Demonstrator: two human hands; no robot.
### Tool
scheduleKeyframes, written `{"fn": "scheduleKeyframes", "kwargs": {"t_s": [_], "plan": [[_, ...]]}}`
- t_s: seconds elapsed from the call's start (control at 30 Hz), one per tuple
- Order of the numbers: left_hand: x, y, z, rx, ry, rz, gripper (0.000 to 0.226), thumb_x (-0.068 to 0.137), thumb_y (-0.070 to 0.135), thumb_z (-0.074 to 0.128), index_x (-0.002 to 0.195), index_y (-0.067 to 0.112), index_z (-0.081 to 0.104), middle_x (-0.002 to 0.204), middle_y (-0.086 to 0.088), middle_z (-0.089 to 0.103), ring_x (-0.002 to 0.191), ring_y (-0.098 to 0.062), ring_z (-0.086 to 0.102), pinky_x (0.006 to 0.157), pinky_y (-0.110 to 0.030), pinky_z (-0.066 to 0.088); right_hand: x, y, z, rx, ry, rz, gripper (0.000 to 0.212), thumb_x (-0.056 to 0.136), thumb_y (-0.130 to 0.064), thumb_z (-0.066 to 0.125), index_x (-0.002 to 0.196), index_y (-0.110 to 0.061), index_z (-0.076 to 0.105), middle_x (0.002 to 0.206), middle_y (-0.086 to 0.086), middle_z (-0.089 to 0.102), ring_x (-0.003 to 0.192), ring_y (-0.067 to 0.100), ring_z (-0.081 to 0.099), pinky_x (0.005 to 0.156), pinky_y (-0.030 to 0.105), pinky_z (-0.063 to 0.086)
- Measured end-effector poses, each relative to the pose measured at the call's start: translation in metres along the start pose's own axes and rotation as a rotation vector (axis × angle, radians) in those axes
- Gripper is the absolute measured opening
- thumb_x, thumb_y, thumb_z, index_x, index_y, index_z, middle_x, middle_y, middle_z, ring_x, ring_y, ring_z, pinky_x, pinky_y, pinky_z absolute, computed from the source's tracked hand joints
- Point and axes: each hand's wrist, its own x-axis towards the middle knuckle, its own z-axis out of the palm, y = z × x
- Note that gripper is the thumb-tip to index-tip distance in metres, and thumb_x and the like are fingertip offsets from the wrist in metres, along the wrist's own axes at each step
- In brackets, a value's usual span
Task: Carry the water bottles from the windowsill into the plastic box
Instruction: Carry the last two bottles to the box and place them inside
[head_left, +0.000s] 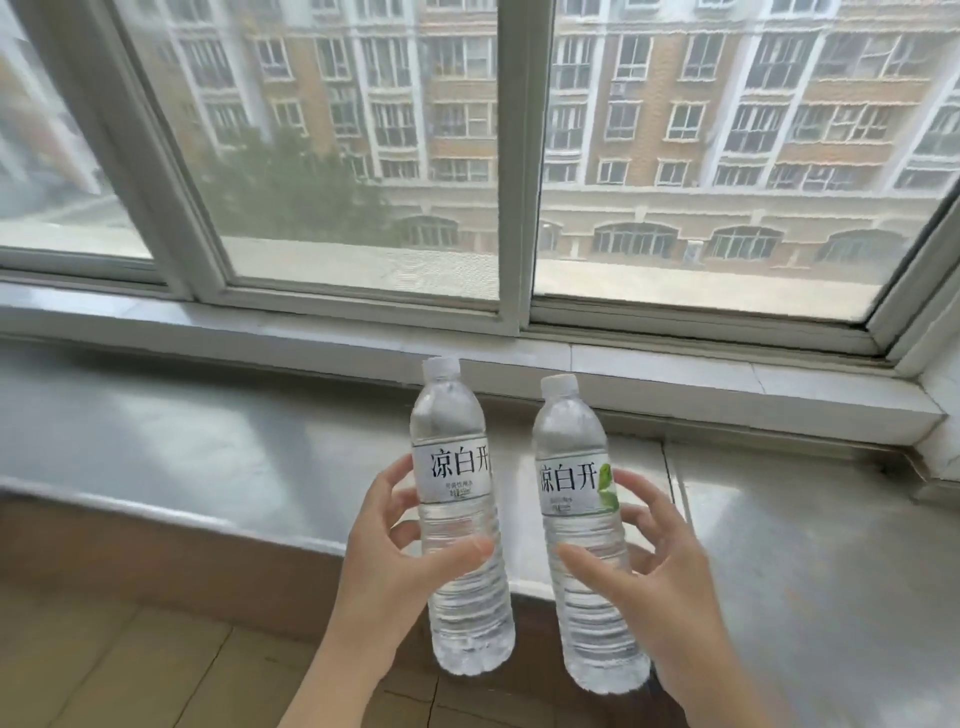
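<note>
Now the left hand (387, 558) holds the left water bottle (460, 525) upright, thumb across its ribbed front and fingers curled behind the white label. Just beside it, apart, the right water bottle (584, 540) stands upright in the right hand (647, 571), which grips it the same way. Both bottles hang off the grey windowsill (208, 447), over its front edge, below the window (514, 156).

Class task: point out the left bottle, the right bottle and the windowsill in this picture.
left bottle (453, 475): head view, on its white label.
right bottle (571, 480): head view, on its white label.
windowsill (208, 447): head view, on the bare grey surface left of the bottles.
</note>
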Motion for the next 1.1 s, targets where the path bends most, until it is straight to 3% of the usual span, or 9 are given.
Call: {"fn": "scheduleKeyframes", "kwargs": {"t_s": [0.23,0.43,0.57,0.67,0.8,0.93,1.1], "plan": [[-0.036,-0.009,-0.113,-0.028,0.27,0.0,0.098,0.036,0.032,0.093,0.125,0.04,0.053,0.112,0.002,0.071,0.094,-0.016,0.071,0.081,-0.04,0.057,-0.002,-0.012,0.115,-0.038,-0.307,-0.069,0.076,0.055,-0.005,0.089,0.111,-0.043,0.056,0.102,-0.001,0.066,0.078,0.014,0.072,0.063,0.027,0.057],[-0.09,-0.012,-0.227,-0.008,0.497,-0.002,0.093,0.039,0.034,0.09,0.124,0.044,0.053,0.111,0.008,0.071,0.095,-0.01,0.07,0.079,-0.036,0.058,-0.038,-0.026,0.238,-0.009,-0.539,-0.092,0.073,0.059,0.002,0.086,0.113,-0.038,0.058,0.096,-0.002,0.067,0.071,0.018,0.073,0.058,0.027,0.056],[-0.132,-0.013,-0.305,0.01,0.626,0.005,0.094,0.042,0.034,0.092,0.127,0.044,0.051,0.114,0.011,0.07,0.1,-0.007,0.069,0.088,-0.042,0.055,-0.074,-0.033,0.322,-0.012,-0.684,-0.115,0.071,0.057,-0.001,0.087,0.11,-0.04,0.059,0.091,-0.005,0.07,0.073,0.022,0.073,0.064,0.039,0.06],[-0.165,-0.014,-0.359,0.005,0.726,0.003,0.093,0.043,0.034,0.092,0.125,0.047,0.051,0.116,0.014,0.068,0.102,-0.005,0.068,0.09,-0.044,0.054,-0.104,-0.038,0.384,-0.018,-0.796,-0.133,0.072,0.055,-0.006,0.088,0.112,-0.039,0.058,0.094,-0.001,0.071,0.074,0.015,0.073,0.062,0.031,0.059],[-0.21,-0.015,-0.42,0.017,0.897,0.008,0.089,0.043,0.03,0.09,0.121,0.049,0.053,0.115,0.018,0.068,0.099,0.002,0.066,0.084,-0.031,0.051,-0.147,-0.046,0.459,-0.004,-0.951,-0.15,0.071,0.056,-0.005,0.088,0.111,-0.038,0.058,0.097,0.002,0.069,0.072,0.013,0.072,0.055,0.025,0.057],[-0.256,-0.022,-0.466,0.033,1.111,-0.012,0.085,0.041,0.037,0.089,0.116,0.055,0.053,0.115,0.02,0.066,0.1,0.004,0.064,0.086,-0.03,0.05,-0.186,-0.054,0.527,-0.012,-1.136,-0.177,0.068,0.058,-0.002,0.087,0.109,-0.038,0.059,0.091,-0.001,0.071,0.07,0.011,0.072,0.054,0.019,0.054],[-0.301,-0.032,-0.512,0.018,1.368,-0.032,0.085,0.039,0.038,0.088,0.114,0.056,0.054,0.111,0.019,0.068,0.098,0.004,0.065,0.081,-0.023,0.047,-0.23,-0.056,0.609,-0.022,-1.364,-0.219,0.068,0.059,-0.001,0.086,0.104,-0.044,0.06,0.09,-0.002,0.072,0.072,0.017,0.072,0.06,0.028,0.057]]}}
